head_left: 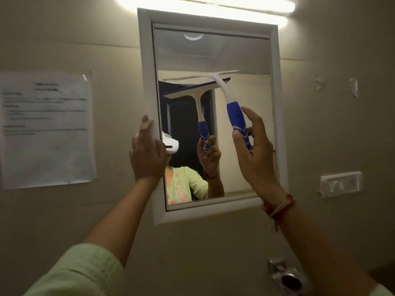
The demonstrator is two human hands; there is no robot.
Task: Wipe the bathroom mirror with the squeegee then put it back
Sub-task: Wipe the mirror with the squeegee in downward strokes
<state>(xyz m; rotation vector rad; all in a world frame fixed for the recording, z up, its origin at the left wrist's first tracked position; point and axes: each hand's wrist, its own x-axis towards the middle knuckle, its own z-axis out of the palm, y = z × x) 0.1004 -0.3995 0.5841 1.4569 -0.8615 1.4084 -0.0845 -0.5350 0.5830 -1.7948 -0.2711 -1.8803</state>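
Observation:
A white-framed mirror (275,82) hangs on the beige wall. The squeegee (234,110) has a white blade bar and a blue-and-white handle. Its blade lies against the glass about a third of the way down. My right hand (253,154) grips the lower end of the handle between thumb and fingers, with the index finger stretched upward. My left hand (147,154) rests flat on the mirror's left frame edge, fingers straight. The glass reflects the squeegee, my hand and my upper body.
A printed paper notice (47,129) is taped to the wall at the left. A white switch plate (341,183) sits right of the mirror, and a metal wall holder (287,276) is at the lower right. A bright light strip (205,7) glows above the mirror.

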